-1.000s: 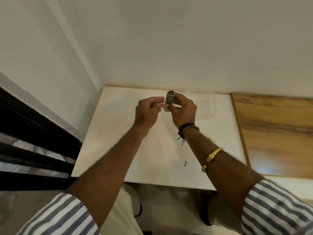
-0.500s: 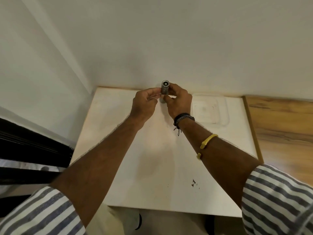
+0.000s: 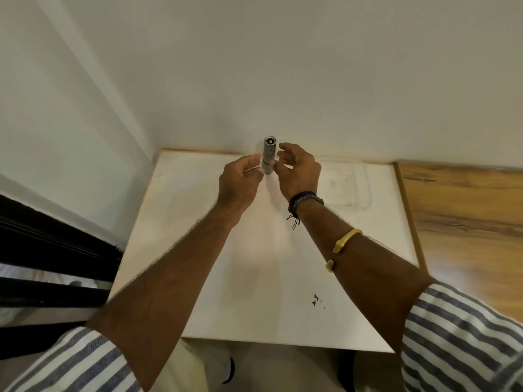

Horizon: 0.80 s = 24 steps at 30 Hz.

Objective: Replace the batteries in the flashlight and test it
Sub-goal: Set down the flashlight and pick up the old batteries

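While the left hand (image 3: 239, 183) pinches the lower part of the flashlight (image 3: 268, 157) between its curled fingers (image 3: 254, 168), the silver tube stands upright in the air above the back edge of the counter (image 3: 198, 250), close to the white wall (image 3: 283, 80) that rises behind the counter. Its round end faces up toward the camera.

Over the same back edge of the counter, the right hand (image 3: 300, 172) sits just beside the flashlight with its fingers (image 3: 286, 157) loosely spread and gently curved, closed round nothing. Whether one fingertip brushes the tube low down I cannot tell.

On the right wrist, above the middle of the counter, sit a black cord band (image 3: 305, 200) and, further up the forearm, a yellow bangle (image 3: 343, 241). Blue-and-white striped sleeves (image 3: 464, 335) cover both upper arms at the near edge of the counter.

A clear plastic tray (image 3: 351, 183) lies on the back right part of the counter, and a few dark specks (image 3: 315, 299) mark its near right part. Right of the counter runs a wooden surface (image 3: 467, 222); left of the counter are dark rails (image 3: 42, 250).
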Motion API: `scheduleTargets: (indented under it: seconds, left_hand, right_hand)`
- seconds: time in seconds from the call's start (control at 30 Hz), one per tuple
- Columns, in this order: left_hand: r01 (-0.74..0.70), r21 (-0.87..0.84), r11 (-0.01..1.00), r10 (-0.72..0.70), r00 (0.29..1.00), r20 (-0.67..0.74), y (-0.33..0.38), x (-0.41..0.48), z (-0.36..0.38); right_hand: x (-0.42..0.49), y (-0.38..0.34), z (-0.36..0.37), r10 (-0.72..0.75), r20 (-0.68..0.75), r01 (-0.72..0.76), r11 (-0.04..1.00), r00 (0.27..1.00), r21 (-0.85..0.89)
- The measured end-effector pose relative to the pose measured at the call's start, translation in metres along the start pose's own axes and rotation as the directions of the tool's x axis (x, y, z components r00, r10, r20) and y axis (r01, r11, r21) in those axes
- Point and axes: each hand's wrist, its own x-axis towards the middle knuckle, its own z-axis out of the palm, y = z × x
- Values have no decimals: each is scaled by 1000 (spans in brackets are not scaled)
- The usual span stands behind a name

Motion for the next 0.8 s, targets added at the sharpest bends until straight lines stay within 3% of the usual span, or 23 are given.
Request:
scheduleTargets:
  seconds: [0.17, 0.43, 0.57, 0.8]
  left_hand:
    - [-32, -48, 998, 28, 996, -81, 14, -48, 11]
    - [-85, 81, 993, 79, 994, 70, 28, -129, 48]
    - [-51, 207, 977, 17, 986, 165, 27, -155, 70]
    - [2, 382, 924, -92, 972, 217, 20, -173, 107]
  right_hand:
    - [-34, -10, -43, 27, -60, -20, 993, 998, 117]
    - [-101, 9, -131, 125, -54, -112, 975, 991, 193]
    - [-118, 33, -173, 234, -19, -230, 965, 972, 128]
    - [-136, 79, -202, 343, -15, -339, 922, 939, -188]
